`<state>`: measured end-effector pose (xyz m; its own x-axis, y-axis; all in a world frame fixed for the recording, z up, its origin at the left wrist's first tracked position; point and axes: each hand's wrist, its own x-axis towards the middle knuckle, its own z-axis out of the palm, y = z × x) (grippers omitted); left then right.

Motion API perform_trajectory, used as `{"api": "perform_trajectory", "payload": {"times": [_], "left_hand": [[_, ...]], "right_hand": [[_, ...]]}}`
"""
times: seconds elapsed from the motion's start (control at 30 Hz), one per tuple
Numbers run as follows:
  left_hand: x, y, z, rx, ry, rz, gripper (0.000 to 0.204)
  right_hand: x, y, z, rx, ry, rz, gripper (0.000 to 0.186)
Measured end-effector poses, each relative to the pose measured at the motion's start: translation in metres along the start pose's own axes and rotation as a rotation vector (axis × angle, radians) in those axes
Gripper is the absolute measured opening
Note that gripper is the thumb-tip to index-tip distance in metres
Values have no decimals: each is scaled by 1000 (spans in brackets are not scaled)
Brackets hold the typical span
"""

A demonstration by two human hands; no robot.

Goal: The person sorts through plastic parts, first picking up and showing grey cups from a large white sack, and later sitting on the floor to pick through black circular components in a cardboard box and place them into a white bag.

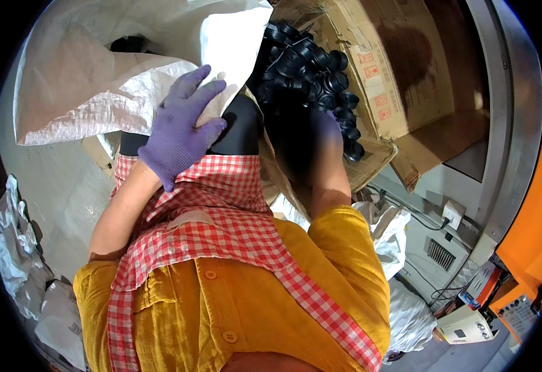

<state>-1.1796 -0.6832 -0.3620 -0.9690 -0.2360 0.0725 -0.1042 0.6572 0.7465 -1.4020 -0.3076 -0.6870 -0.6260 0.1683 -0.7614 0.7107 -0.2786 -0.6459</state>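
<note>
My left hand (184,124), in a purple knit glove, lies on the rim of a large white woven sack (85,74). Its fingers are stretched out and somewhat apart, and no object shows in its grasp. My right hand (328,127) reaches down into an open cardboard box (379,80). A dark blurred patch covers most of that hand, so only a bit of purple glove shows and its fingers are hidden. Around it are piled many small black ringed parts (308,65), round and shiny, of a kind I cannot make out. A dark object (129,44) shows inside the sack.
The box's torn flap (438,146) sticks out at the right, beside a metal frame (513,124). A plug with cables (452,214) is on the right. Crumpled white bags (16,242) lie at the left, and another bag (407,316) at lower right.
</note>
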Motion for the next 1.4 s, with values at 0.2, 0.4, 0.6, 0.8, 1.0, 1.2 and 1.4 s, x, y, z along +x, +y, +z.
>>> {"api": "perform_trajectory", "payload": {"times": [0.2,0.4,0.6,0.8,1.0,1.2,1.4], "left_hand": [[-5,9,11,-6,-74,66,45],[-11,5,16,-235,-116,49,50],[17,43,14,-744,-160,-303,66],[3,3,25,-1059,-212,-396,29],[-39,13,6,-1333,-323,-486,36],[-47,2,-13,-660,-479,69,31],[-46,38,-46,-53,-150,1238,19]], "right_hand": [[-25,-11,15,101,84,-164,17],[-139,-21,65,-89,120,-549,15],[-318,-33,84,-1157,-462,-1394,15],[-378,-34,96,-920,-695,-1326,25],[-397,-34,107,-926,-843,-1050,29],[-410,-40,103,-1158,-1056,-825,27],[-415,-73,90,-770,-1417,409,22]]}}
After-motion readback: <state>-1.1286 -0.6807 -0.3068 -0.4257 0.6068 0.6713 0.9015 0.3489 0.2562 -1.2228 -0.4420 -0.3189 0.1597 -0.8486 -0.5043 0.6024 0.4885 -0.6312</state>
